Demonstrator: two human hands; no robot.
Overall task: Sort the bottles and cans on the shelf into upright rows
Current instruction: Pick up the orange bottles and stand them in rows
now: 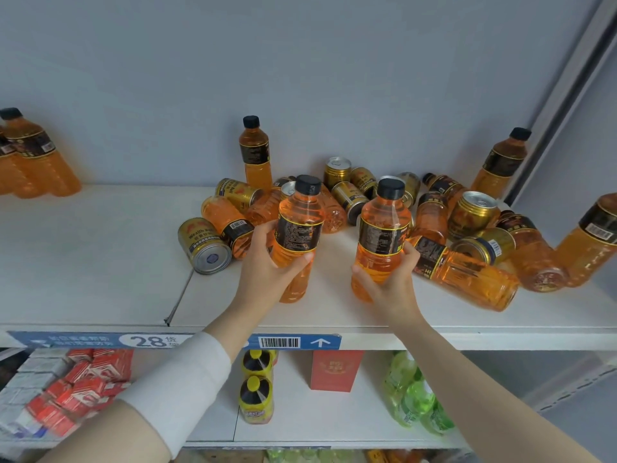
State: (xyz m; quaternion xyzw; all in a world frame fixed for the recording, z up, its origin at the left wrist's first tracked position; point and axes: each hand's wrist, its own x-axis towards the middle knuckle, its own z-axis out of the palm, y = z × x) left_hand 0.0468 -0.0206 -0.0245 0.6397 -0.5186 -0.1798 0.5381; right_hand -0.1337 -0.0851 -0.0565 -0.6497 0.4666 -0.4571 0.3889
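My left hand [267, 265] grips an orange bottle with a black cap [298, 225], held upright above the white shelf [100, 262]. Another orange bottle [384, 228] stands upright in the grip of my right hand [390, 279]. Behind both lies a jumbled pile: toppled orange bottles [467, 279] and gold cans, one can on its side at the left [203, 245] and one upright at the right [472, 213]. Single orange bottles stand upright at the back middle [255, 155] and back right [500, 165].
Upright orange bottles [33, 158] stand together at the shelf's far left, with bare shelf between them and the pile. A blue price strip [293, 342] runs along the front edge. The lower shelf holds red packs [83, 379], yellow bottles [255, 396], a red box [335, 369] and green bottles [414, 396].
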